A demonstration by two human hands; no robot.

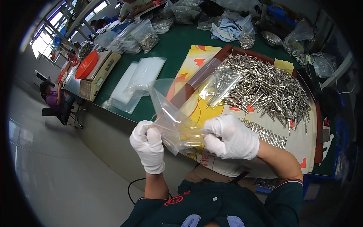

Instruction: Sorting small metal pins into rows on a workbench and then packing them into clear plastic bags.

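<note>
A clear plastic bag (172, 123) is stretched between my two white-gloved hands, above the table's near edge. My left hand (148, 145) is closed on one side of it. The fingers of my right hand (230, 137) are curled round the other side. No contents show inside this bag. Beyond my right hand lies a large heap of thin silvery metal pins (264, 87) on a printed cloth (242, 113) inside a brown wooden frame. Closer to me, a row of the same pins (264, 133) lies side by side. Small clear bags (223, 89) rest on the heap's left edge.
Flat clear bags (140, 77) are stacked on the green table (181, 45) to the left. Past them stands a scale (96, 77) with an orange tray (87, 65). Filled bags (147, 39), a blue cloth (227, 30) and a metal bowl (271, 38) line the back. Other people sit far off.
</note>
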